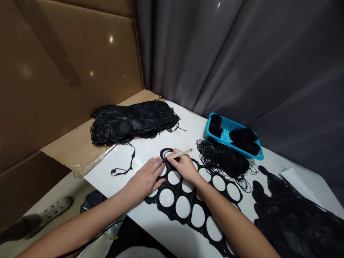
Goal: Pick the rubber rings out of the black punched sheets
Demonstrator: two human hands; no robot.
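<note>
A black rubbery sheet [177, 190] with rows of large round holes lies flat on the white table [150, 229]. My left hand [147, 179] rests on its left end, fingers stretched out and thumb apart. Pinched in my right hand [184, 166] is a slim white pen-like tool [184, 152], slanting up to the right. Its tip points down at a ring-shaped hole at the sheet's far left corner; the tip itself is too small to make out. My right forearm covers part of the sheet.
A thick stack of black sheets [134, 122] lies at the back left beside a cardboard wall [67, 53]. Thin black rings [223, 157] are heaped by a blue basket [228, 125] holding more black pieces. Another dark sheet [290, 222] and white paper [299, 184] lie right. A black strip [131, 161] lies left.
</note>
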